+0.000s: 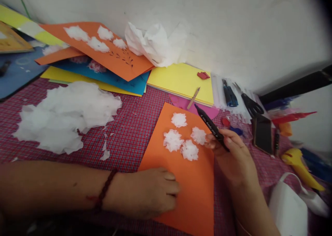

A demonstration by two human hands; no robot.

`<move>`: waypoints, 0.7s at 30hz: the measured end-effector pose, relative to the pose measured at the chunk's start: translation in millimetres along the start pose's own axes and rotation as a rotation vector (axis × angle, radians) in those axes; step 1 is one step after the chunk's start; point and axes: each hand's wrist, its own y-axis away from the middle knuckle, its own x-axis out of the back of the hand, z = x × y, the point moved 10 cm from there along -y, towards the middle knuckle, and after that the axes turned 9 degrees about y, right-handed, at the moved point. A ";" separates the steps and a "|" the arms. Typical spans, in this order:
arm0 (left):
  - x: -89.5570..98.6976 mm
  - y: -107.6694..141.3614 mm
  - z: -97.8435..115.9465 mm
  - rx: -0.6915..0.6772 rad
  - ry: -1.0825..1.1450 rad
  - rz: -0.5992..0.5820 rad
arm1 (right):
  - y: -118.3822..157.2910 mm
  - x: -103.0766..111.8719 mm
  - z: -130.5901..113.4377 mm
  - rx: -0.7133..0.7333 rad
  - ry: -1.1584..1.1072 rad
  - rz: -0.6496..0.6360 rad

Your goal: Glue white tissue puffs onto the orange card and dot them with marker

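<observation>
An orange sheet of paper [192, 194] lies on the checked cloth in front of me, with several white ruffled paper flowers [173, 140] on its upper half. My left hand [153, 192] rests on the sheet's lower left part, fingers curled under; whether anything is inside them is hidden. A dark cord bracelet circles that wrist. Above the sheet's right edge, my right hand [233, 156] grips a black marker pen [211, 125], its tip pointing up and left. The fingertips of this hand are close to the rightmost flower.
White ruffled paper [64, 115] is heaped at left. Behind lie a decorated orange card [103, 49], yellow paper [178, 80], a wooden pencil stub [193, 97] and crumpled white paper [158, 44]. To the right are scissors [250, 103], a phone [262, 134] and a yellow glue gun [298, 163].
</observation>
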 end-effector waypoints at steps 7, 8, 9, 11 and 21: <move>-0.6 -1.4 1.2 -0.004 -0.004 -0.009 | 4.1 -13.3 0.2 -0.054 0.241 -0.084; -0.6 -1.5 1.3 -0.003 -0.005 -0.008 | 5.1 -12.6 -2.2 -0.041 0.337 -0.057; -0.4 -1.5 1.4 -0.003 -0.008 -0.007 | 6.1 -11.3 -4.7 -0.026 0.439 -0.022; 0.2 -1.6 1.6 -0.004 -0.010 -0.004 | 7.8 -8.1 -10.6 0.006 0.634 0.054; 0.8 -1.5 1.3 -0.008 0.002 0.006 | 5.8 -28.8 -29.7 0.382 1.137 0.046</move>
